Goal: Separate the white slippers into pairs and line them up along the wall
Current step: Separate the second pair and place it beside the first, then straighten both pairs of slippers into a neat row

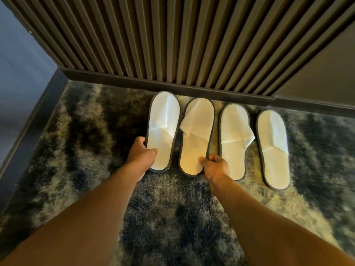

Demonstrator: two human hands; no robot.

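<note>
left grip (142, 153) pinching 11 o'clock flat white cloth slipper (163, 129) heel | right grip (215, 166) clamping its neighbour slipper (196, 139) | light, floppy; hold stiff rims

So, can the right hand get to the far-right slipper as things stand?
Probably yes. The right hand now grips the second slipper, so it must let go first. The far-right slipper lies uncovered on the carpet.

A single head-worn wide-angle camera looks forward and steeply down, close over patterned carpet (172, 217), facing a slatted wall (172, 39) straight ahead.
</note>
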